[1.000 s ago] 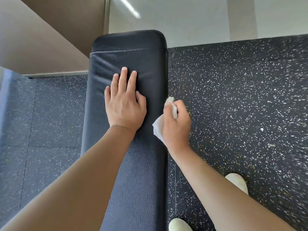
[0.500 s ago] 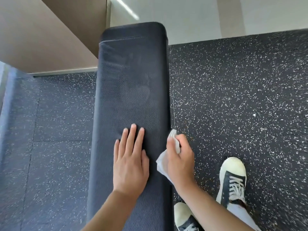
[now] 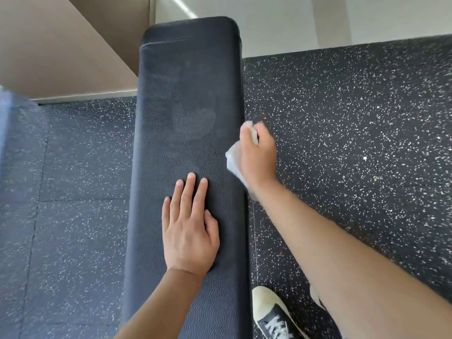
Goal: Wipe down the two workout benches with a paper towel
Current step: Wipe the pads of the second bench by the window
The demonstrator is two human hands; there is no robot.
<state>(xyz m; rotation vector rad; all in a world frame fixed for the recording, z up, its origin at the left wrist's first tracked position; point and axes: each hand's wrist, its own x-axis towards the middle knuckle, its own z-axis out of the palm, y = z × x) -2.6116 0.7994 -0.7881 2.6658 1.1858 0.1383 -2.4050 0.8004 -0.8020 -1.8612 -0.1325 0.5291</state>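
No writing is readable. The left hand (image 3: pixel 189 231) lies flat on the black padded surface (image 3: pixel 171 123); the right hand (image 3: pixel 258 157) clutches a paper towel (image 3: pixel 232 157) at its edge. Speckled rubber floor (image 3: pixel 354 118) surrounds it.

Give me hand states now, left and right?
Left hand: open, flat on the bench pad.
Right hand: fingers curled round a paper towel, at the pad's right edge.

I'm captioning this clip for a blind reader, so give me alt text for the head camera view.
A right hand grips a white paper towel against the right edge of a black padded bench, while the left hand rests flat on its top. The bench stands on speckled black rubber flooring, a sneaker beside it.
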